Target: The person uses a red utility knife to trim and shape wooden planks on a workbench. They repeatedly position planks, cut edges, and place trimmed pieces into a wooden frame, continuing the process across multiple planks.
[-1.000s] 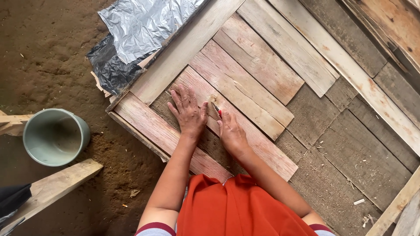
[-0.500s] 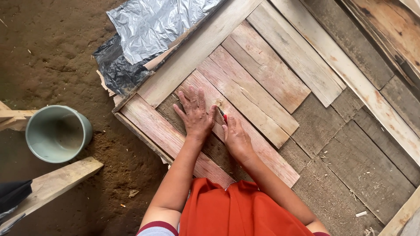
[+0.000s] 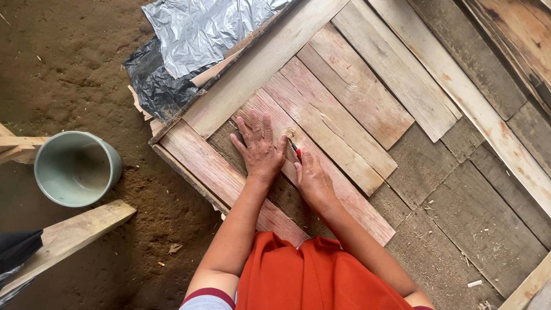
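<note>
Your right hand (image 3: 313, 182) is clenched around a small red-handled tool (image 3: 295, 150), perhaps a pencil or a knife; only a short red and dark stub shows past your fingers, its tip touching the reddish plank (image 3: 298, 109). Your left hand (image 3: 259, 148) has a released grip: it lies flat, fingers spread, pressing the same plank just beside the tool. The plank is weathered, pale pink with rough grain, and lies diagonally among similar boards on a slatted wooden floor (image 3: 459, 201) of grey boards.

Compared with half a second ago, both hands sit in nearly the same spot on the plank; the right hand has edged slightly closer to the left thumb, and the view has shifted a little, so the bucket sits lower and further left.

A pale green bucket (image 3: 77, 169) stands well apart on the dirt ground (image 3: 63, 63), beside a loose timber (image 3: 69, 235). Crumpled silver foil (image 3: 201, 28) over black plastic sheet (image 3: 152, 83) lies at the boards' upper edge.

The tool's working end is too small to identify, your right palm hides most of it, and an orange cloth (image 3: 310, 275) covers your lap.
</note>
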